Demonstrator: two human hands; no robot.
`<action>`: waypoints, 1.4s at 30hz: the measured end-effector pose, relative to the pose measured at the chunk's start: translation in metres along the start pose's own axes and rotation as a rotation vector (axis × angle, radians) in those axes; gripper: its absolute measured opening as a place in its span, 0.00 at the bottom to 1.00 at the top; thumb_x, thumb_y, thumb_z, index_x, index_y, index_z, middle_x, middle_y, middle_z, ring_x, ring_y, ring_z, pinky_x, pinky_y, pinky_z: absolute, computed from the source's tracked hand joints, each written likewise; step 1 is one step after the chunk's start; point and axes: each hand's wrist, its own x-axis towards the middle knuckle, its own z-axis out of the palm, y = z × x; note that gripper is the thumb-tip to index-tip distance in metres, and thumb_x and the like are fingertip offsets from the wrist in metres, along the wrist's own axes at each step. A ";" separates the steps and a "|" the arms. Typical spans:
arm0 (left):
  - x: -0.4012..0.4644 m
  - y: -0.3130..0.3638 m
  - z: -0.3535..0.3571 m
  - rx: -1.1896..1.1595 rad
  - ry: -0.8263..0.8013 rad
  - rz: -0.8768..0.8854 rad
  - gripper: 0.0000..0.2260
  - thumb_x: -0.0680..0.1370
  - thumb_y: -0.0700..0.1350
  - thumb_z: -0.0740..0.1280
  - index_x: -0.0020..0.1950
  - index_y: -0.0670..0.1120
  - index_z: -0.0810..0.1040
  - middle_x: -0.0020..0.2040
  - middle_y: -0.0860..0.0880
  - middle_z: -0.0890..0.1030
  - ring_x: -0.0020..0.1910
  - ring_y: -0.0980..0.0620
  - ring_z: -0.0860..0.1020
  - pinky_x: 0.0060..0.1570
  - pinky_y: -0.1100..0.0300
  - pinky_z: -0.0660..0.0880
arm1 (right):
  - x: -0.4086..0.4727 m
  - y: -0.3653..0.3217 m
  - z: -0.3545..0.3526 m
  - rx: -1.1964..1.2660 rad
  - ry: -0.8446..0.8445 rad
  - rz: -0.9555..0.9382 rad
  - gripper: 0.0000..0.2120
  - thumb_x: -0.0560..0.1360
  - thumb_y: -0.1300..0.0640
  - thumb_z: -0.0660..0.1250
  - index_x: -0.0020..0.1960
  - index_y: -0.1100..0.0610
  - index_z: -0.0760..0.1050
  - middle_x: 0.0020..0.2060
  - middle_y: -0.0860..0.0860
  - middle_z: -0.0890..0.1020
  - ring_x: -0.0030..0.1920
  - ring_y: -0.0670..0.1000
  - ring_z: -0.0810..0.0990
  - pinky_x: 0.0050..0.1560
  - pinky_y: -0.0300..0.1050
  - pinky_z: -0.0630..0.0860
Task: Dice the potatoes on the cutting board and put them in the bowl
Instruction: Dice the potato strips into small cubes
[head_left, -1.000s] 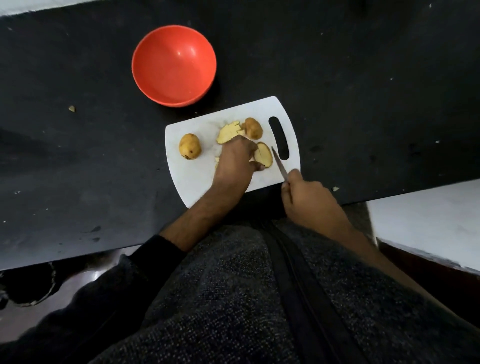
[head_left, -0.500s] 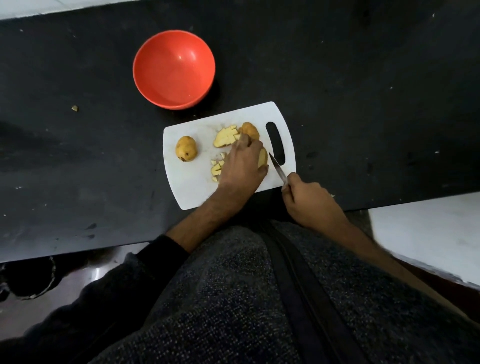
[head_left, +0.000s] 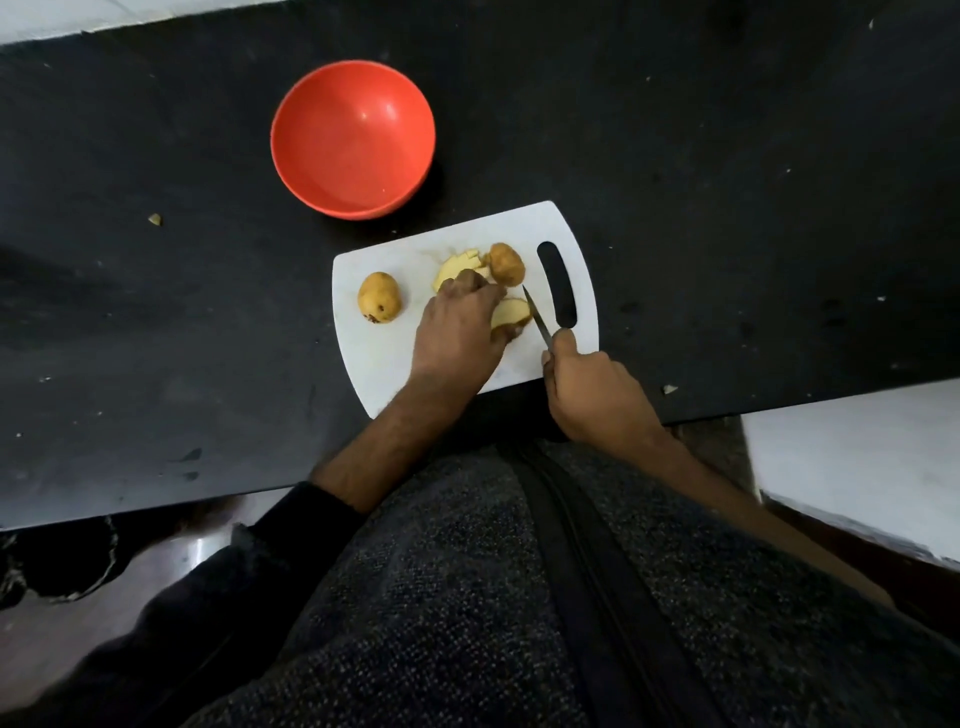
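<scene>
A white cutting board (head_left: 384, 358) lies on the black counter. On it sit a whole potato (head_left: 378, 298) at the left, a potato piece with skin (head_left: 506, 264) at the far middle, cut strips (head_left: 460, 265) beside it, and a potato slice (head_left: 511, 313). My left hand (head_left: 460, 332) holds the slice down with curled fingers and covers the diced bits under it. My right hand (head_left: 592, 392) grips a knife (head_left: 536, 317), its blade pointing at the slice. The red bowl (head_left: 353, 137) stands beyond the board with nothing in it.
Small scraps lie on the counter (head_left: 154, 220) at the left and near the front edge at the right. A white surface (head_left: 857, 457) adjoins the counter at the lower right. My dark jacket fills the foreground.
My left hand slid back over the diced bits and onto the slice, so the bits are hidden. The knife tip moved close to the slice.
</scene>
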 end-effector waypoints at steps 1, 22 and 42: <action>0.000 0.000 0.000 0.031 -0.001 0.014 0.14 0.76 0.47 0.73 0.60 0.43 0.82 0.57 0.43 0.80 0.56 0.41 0.77 0.54 0.48 0.74 | 0.001 -0.002 0.001 -0.012 0.006 -0.007 0.07 0.85 0.52 0.49 0.51 0.55 0.59 0.36 0.54 0.71 0.38 0.62 0.75 0.38 0.51 0.65; -0.001 0.003 0.002 0.020 -0.018 0.019 0.11 0.76 0.43 0.72 0.56 0.40 0.82 0.54 0.41 0.79 0.54 0.40 0.77 0.51 0.50 0.73 | 0.007 -0.010 0.013 -0.049 -0.113 0.109 0.08 0.80 0.59 0.55 0.58 0.57 0.61 0.49 0.60 0.79 0.48 0.65 0.80 0.41 0.54 0.68; -0.001 0.003 -0.004 0.027 -0.028 -0.007 0.11 0.78 0.44 0.71 0.59 0.42 0.82 0.58 0.43 0.78 0.55 0.43 0.78 0.50 0.52 0.74 | 0.005 -0.019 0.010 -0.057 -0.037 0.047 0.03 0.82 0.57 0.53 0.52 0.54 0.58 0.46 0.59 0.80 0.47 0.66 0.80 0.39 0.52 0.66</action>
